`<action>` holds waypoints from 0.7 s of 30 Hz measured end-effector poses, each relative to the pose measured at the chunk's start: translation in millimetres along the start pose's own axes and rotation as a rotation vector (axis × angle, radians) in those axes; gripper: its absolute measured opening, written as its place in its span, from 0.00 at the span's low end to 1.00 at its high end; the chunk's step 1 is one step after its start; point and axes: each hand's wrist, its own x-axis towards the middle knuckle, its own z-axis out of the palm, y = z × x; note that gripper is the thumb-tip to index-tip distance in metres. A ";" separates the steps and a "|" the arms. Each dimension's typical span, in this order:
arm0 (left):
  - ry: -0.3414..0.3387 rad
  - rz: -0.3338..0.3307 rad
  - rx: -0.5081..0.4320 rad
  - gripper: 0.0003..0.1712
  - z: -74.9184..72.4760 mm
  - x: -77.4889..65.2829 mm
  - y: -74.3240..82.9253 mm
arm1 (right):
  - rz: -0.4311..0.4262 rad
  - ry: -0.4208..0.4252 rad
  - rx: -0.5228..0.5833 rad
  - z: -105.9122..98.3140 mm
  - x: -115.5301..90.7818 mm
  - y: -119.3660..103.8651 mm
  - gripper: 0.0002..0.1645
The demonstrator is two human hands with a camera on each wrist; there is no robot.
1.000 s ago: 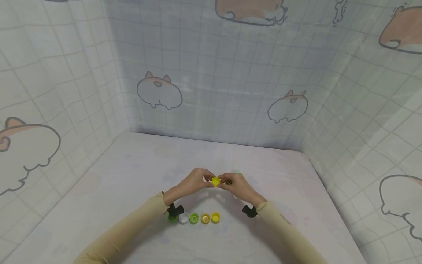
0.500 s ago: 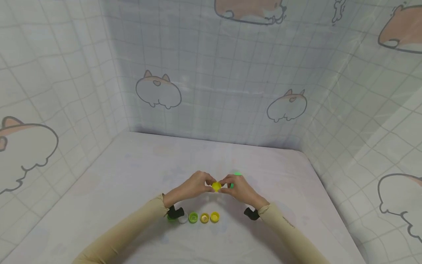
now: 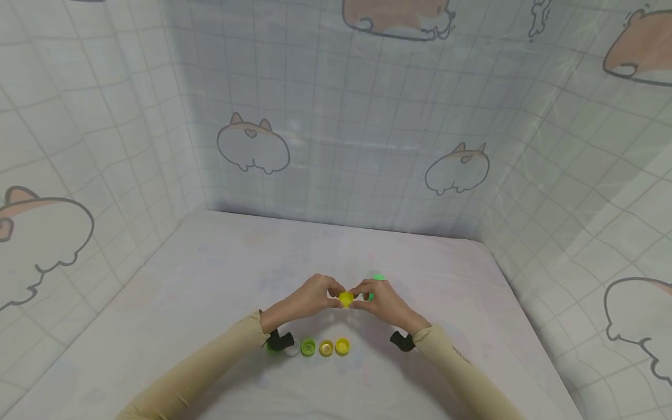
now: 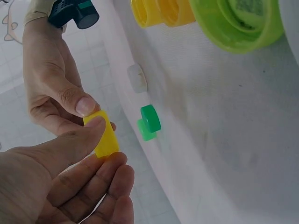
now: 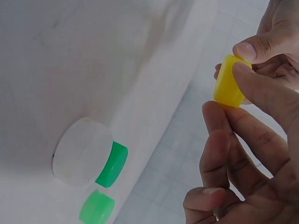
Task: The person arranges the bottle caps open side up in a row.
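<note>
Both hands pinch one yellow bottle cap [image 3: 346, 299] between thumb and fingers, raised over the white cloth. My left hand [image 3: 307, 298] grips it from the left, and my right hand [image 3: 387, 304] from the right. In the left wrist view the yellow cap [image 4: 106, 137] is turned on its side, both thumbs on it. The right wrist view has the same yellow cap [image 5: 229, 83] at the fingertips, with the right hand's other fingers loosely bent below. Behind the right hand, partly hidden, lie a bright green cap [image 3: 378, 277] and another green cap [image 3: 370, 296].
Nearer the body, a row of caps includes a yellow cap [image 3: 343, 346], a golden-yellow cap [image 3: 326, 348], a green cap [image 3: 308, 348] and a white cap [image 3: 292, 349]. The left wrist camera overlaps its left end. A whitish cap [image 5: 83, 151] lies near the green ones. Patterned cloth walls [image 3: 336, 116] enclose the table.
Both hands have moved slightly down in the head view, toward the body, with the yellow cap still between them. More of the green caps behind the right hand now shows.
</note>
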 end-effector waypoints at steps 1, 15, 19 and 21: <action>-0.001 -0.001 -0.002 0.15 0.4 0.1 0.2 | -0.001 0.000 0.000 -0.5 -0.5 0.2 0.15; -0.055 -0.008 -0.041 0.17 11.7 -1.3 14.7 | -0.037 -0.070 0.037 -11.2 -21.1 4.8 0.15; -0.087 -0.008 -0.034 0.17 17.5 -2.8 20.6 | -0.028 -0.110 0.028 -14.3 -29.0 3.3 0.13; -0.096 -0.007 -0.014 0.17 20.8 -3.5 23.5 | -0.025 -0.130 0.017 -15.4 -32.8 2.0 0.13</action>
